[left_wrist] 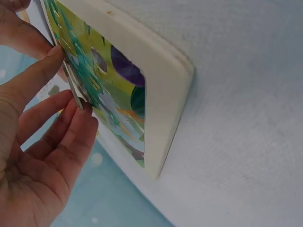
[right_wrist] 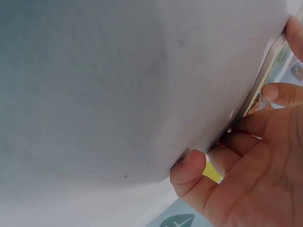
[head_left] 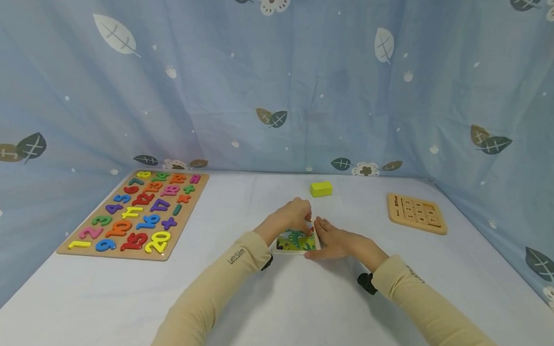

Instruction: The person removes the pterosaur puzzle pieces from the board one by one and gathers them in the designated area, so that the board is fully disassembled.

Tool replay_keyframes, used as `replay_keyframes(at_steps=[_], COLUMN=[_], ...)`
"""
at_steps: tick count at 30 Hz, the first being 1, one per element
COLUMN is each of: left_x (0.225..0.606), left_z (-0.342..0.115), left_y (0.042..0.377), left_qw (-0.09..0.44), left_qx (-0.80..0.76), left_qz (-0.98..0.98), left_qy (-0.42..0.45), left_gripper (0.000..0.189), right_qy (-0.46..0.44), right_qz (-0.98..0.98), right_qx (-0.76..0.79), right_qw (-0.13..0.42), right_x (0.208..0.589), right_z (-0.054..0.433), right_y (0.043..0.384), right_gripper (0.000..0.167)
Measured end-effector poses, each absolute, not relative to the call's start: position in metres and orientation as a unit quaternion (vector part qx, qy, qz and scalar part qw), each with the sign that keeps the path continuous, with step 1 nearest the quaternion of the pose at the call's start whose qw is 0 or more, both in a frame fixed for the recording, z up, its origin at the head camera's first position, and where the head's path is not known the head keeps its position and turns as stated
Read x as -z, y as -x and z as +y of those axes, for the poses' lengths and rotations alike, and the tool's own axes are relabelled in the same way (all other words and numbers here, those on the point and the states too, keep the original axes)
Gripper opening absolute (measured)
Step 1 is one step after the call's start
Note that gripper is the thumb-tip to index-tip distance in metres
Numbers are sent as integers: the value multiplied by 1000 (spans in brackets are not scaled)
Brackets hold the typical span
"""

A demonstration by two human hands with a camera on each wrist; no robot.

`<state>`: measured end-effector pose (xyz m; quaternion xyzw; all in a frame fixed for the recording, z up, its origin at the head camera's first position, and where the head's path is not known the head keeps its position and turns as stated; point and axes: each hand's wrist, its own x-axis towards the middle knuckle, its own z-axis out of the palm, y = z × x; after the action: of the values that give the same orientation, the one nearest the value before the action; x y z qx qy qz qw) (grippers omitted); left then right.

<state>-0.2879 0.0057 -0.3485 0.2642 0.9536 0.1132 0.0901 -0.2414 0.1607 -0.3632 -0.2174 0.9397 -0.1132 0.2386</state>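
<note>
A small white-framed picture puzzle (head_left: 297,244) with a green and yellow scene lies at the middle of the table. My left hand (head_left: 291,215) is over its far left part and pinches a thin puzzle piece (left_wrist: 74,88) between thumb and fingers (left_wrist: 81,124), right at the picture surface (left_wrist: 118,80). My right hand (head_left: 339,242) lies flat on the table against the frame's right side. Its fingertips (right_wrist: 273,91) touch the frame edge (right_wrist: 266,72) and its thumb presses the cloth. Both hands hide part of the picture.
A wooden number board (head_left: 136,214) with coloured numerals lies at the left. Beyond the hands sits a yellow block (head_left: 321,189), and a small wooden tile board (head_left: 416,213) lies at the right. Blue leaf-print cloth walls in the table.
</note>
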Motion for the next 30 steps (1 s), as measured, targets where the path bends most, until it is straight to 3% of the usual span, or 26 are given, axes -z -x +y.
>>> replay_keyframes(at_steps=[11, 30], left_x=[347, 344], left_z=[0, -27], left_y=[285, 284], left_qw=[76, 74], left_qx=[-107, -102], left_qz=[952, 957], left_qy=[-277, -262], left_gripper=[33, 34], right_qy=[233, 244], right_qz=[936, 927], right_qx=[110, 148], right_qw=[238, 245], right_x=[361, 357], right_z=[159, 163], right_y=[241, 239], right_gripper=[96, 101])
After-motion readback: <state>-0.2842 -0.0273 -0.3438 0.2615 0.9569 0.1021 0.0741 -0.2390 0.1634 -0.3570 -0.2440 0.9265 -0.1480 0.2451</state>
